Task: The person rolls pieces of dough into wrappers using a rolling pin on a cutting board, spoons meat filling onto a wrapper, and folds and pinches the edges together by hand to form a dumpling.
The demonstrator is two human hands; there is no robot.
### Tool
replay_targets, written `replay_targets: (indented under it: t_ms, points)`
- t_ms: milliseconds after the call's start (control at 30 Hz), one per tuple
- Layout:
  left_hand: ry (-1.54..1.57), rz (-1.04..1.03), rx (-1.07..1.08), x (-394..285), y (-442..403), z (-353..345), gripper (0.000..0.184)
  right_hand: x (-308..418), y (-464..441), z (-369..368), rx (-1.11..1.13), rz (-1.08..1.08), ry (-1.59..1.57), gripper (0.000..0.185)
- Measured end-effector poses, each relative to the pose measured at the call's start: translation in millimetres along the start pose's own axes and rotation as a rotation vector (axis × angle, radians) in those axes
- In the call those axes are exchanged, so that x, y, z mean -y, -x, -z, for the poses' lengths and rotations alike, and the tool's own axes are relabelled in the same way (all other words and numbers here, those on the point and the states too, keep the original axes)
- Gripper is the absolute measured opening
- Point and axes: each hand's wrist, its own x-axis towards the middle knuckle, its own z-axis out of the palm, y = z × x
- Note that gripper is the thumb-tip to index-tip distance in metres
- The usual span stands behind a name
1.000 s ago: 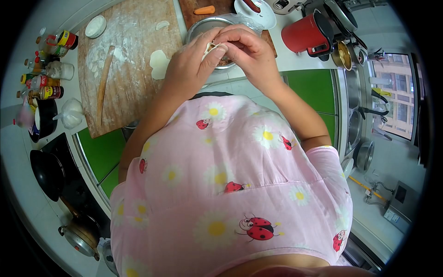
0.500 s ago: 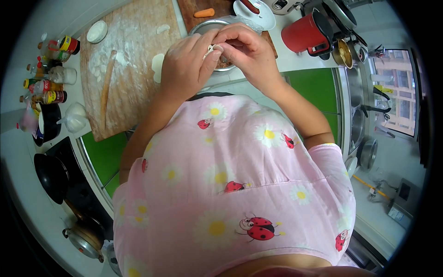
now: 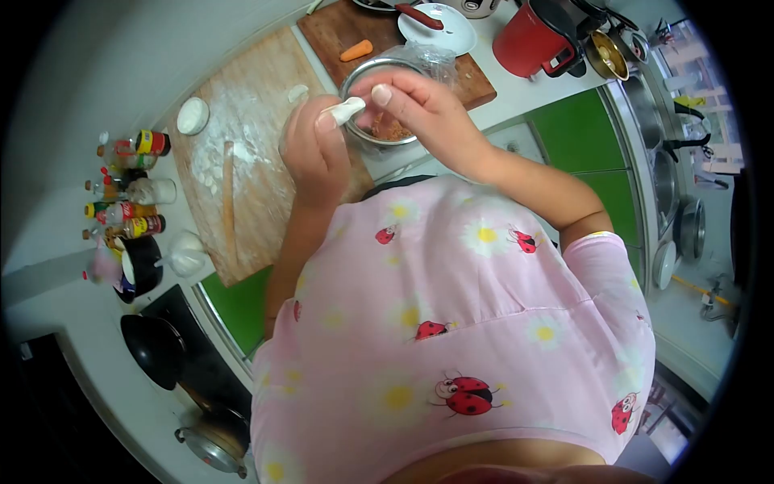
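Observation:
My left hand (image 3: 317, 149) pinches a small folded dumpling (image 3: 348, 110) of white dough between thumb and fingers, over the left rim of a metal bowl. Beside it, to the right, my right hand (image 3: 431, 113) hovers above the same bowl. Its thumb and curved fingers are apart, with nothing seen between them. Brown minced filling (image 3: 390, 130) shows inside the metal bowl (image 3: 348, 81) below the hands. Left of my hands, a wooden rolling pin (image 3: 229, 194) lies on a floured wooden board (image 3: 270, 68).
A small white bowl (image 3: 193, 116) and a scrap of dough (image 3: 297, 93) rest on the board. Behind the metal bowl are a carrot (image 3: 356, 51), a white plate (image 3: 451, 36) and a plastic bag (image 3: 435, 60). A red kettle (image 3: 524, 40) stands right; sauce bottles (image 3: 133, 211) line the left.
My right hand has moved off the dumpling, which now stays in my left hand alone. The hands are farther apart, uncovering more filling. The whole view has shifted and tilted.

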Motion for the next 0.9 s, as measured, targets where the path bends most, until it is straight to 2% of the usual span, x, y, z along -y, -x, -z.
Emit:
replay_targets:
  t_ms: [133,367,433,467,533,567,733,833,900]
  points:
    - [-0.047,0.001,-0.085,1,0,-4,0.031,-3,3,-14,-0.019,-0.068,-0.260,0.028]
    - [-0.138,-0.060,-0.096,1,-2,-5,0.029,0,-1,-22,-0.085,0.000,-0.164,0.023]
    - [-0.133,-0.071,-0.101,-1,-2,-5,0.022,-2,-1,-24,-0.100,0.050,-0.138,0.021]
    - [-0.131,-0.076,-0.104,-1,-2,-5,0.018,-3,-2,-24,-0.120,0.142,-0.019,0.020]
    - [-0.186,-0.108,-0.090,-1,-2,-3,0.023,-4,-4,-22,-0.157,0.325,0.219,0.018]
    - [-0.214,-0.124,-0.083,0,-2,-3,0.026,-3,-4,-21,-0.161,0.368,0.283,0.017]
    - [-0.181,-0.183,-0.059,1,-1,-3,0.017,-2,-4,-15,-0.140,0.525,0.547,0.012]
    - [-0.175,-0.202,-0.049,0,-1,-3,0.018,-6,-9,-12,-0.138,0.731,0.676,0.009]
    - [-0.169,-0.207,-0.048,0,-1,-3,0.018,-6,-8,-8,-0.105,0.736,0.715,0.009]
